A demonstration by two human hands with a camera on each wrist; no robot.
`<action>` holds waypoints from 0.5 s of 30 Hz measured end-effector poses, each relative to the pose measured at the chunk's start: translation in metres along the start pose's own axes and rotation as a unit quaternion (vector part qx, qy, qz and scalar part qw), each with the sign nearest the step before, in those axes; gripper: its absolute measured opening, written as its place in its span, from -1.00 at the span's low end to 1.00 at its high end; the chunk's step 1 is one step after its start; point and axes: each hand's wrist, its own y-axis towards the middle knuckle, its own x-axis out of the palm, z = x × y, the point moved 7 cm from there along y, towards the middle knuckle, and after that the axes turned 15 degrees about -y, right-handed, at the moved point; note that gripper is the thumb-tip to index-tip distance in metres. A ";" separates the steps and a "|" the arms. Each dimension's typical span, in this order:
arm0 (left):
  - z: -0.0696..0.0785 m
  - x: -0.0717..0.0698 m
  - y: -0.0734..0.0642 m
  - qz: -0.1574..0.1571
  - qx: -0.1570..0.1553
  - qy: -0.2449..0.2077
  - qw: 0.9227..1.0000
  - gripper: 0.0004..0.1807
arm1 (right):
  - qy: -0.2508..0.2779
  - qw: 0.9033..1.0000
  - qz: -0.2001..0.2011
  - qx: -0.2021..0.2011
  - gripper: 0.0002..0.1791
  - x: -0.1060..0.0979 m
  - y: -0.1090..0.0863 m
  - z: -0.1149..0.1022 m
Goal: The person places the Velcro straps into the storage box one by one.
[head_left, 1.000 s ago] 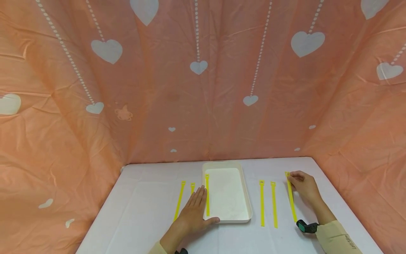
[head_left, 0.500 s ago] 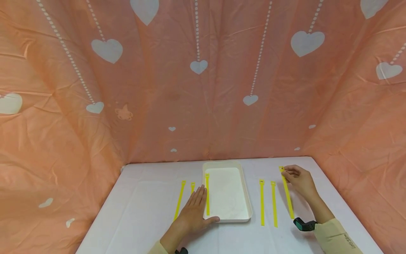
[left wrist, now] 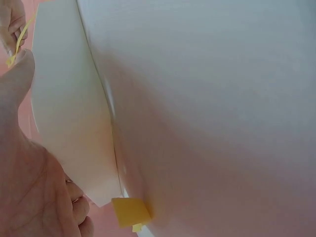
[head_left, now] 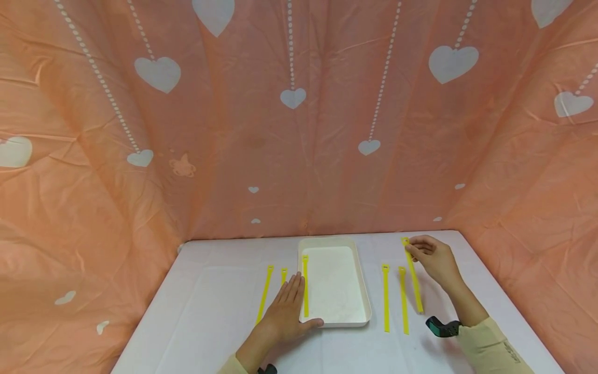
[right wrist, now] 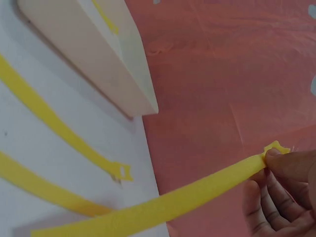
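My right hand (head_left: 438, 262) pinches a yellow cable tie (head_left: 413, 278) near its slotted head and holds it off the table, its tail sloping down toward me. In the right wrist view, thumb and fingers close on that held tie (right wrist: 182, 200). My left hand (head_left: 283, 318) rests at the near left corner of a white tray (head_left: 336, 285), fingers straight along the left rim and thumb at the front edge. One cable tie (head_left: 306, 291) lies inside the tray by its left wall.
Two yellow ties (head_left: 385, 301) lie side by side right of the tray. Left of it are two more ties (head_left: 264, 291), partly hidden by my left hand. A white cloth covers the table (head_left: 210, 296). A peach curtain (head_left: 327, 182) with hearts surrounds the back and sides.
My right hand has lifted the cable tie and carried it left and farther from me, close to the ties right of the tray. The left hand and tray have stayed put.
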 end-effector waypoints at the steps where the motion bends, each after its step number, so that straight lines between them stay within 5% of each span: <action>1: 0.000 0.000 0.000 0.000 0.000 -0.001 1.000 0.29 | 0.009 1.000 -0.002 -0.001 -0.67 0.000 0.000 -0.003; 15: -0.001 0.001 0.000 0.006 0.008 0.001 1.000 0.28 | 0.073 0.997 -0.028 -0.005 -0.61 0.013 0.004 -0.029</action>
